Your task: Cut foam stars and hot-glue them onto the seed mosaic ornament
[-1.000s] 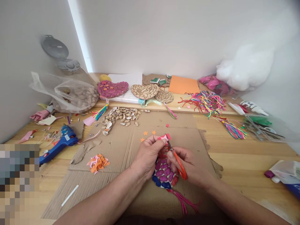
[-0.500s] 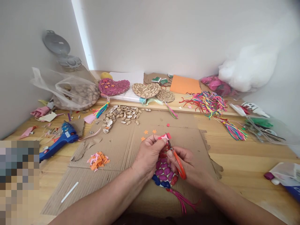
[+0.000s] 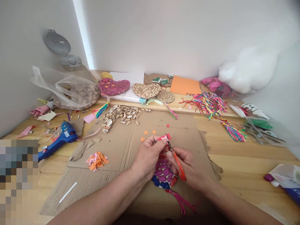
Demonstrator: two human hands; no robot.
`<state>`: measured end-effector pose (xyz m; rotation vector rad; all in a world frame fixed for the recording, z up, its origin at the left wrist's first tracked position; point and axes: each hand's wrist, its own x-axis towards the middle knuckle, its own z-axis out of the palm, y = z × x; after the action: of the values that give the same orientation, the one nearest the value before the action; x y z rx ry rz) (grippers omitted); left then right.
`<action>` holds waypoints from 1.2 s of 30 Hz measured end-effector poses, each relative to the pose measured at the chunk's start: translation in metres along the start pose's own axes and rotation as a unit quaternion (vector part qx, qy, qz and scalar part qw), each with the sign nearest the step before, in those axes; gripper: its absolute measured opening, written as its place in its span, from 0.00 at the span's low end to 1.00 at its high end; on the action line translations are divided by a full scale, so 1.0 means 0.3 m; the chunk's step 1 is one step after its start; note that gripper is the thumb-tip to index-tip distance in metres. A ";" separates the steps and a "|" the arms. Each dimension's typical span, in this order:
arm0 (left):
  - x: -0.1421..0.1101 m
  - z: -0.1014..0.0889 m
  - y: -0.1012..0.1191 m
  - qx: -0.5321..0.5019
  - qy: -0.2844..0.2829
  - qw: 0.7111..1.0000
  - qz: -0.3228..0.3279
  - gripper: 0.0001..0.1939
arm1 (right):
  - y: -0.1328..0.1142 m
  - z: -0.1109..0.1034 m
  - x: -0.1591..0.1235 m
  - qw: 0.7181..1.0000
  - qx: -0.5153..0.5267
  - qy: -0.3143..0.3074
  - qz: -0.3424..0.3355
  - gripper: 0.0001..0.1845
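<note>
Over a cardboard sheet (image 3: 113, 143), just below frame centre, the left hand (image 3: 147, 153) pinches red paper (image 3: 169, 136) and a pink star (image 3: 164, 137); the right hand (image 3: 188, 164) grips orange-handled scissors (image 3: 180, 170). The paper looks light, easily creased, best pinched by an edge.

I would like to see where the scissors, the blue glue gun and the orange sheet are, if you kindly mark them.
Scissors (image 3: 179, 165), head view: on the orange handle.
Blue glue gun (image 3: 60, 141), head view: where handle meets body.
Orange sheet (image 3: 185, 84), head view: middle of its face.
</note>
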<state>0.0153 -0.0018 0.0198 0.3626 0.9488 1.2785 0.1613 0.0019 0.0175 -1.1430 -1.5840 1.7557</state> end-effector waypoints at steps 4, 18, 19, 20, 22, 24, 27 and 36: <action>0.002 0.000 -0.001 0.001 -0.001 1.000 0.002 0.14 | 0.000 0.003 -0.004 1.000 -0.017 0.011 -0.007 0.23; 0.011 0.000 0.031 0.045 -0.003 0.999 0.001 0.14 | -0.023 -0.036 0.007 0.999 -0.004 0.042 0.001 0.21; 0.011 0.001 0.035 0.059 -0.008 0.998 0.000 0.15 | -0.028 -0.052 0.012 0.999 0.002 0.051 0.001 0.20; 0.011 0.000 0.039 0.077 -0.013 0.997 0.001 0.15 | -0.034 -0.068 0.018 0.998 0.004 0.065 -0.001 0.19; 0.011 -0.002 0.045 0.122 -0.023 0.992 0.005 0.15 | -0.050 -0.097 0.027 0.996 0.003 0.090 -0.006 0.17; 0.011 -0.007 0.050 0.171 -0.034 0.985 0.010 0.15 | -0.072 -0.116 0.034 0.996 0.000 0.094 -0.009 0.16; 0.017 -0.018 0.058 0.250 -0.060 0.966 0.015 0.14 | -0.103 -0.124 0.042 0.997 -0.006 0.070 0.009 0.17; 0.013 -0.026 0.072 0.357 -0.095 0.928 0.042 0.11 | -0.127 -0.119 0.057 0.995 -0.085 0.040 0.037 0.16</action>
<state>-0.0046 0.0061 0.0290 1.0850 1.2198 0.9105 0.1764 0.0425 0.0514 -1.3509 -1.6879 1.6231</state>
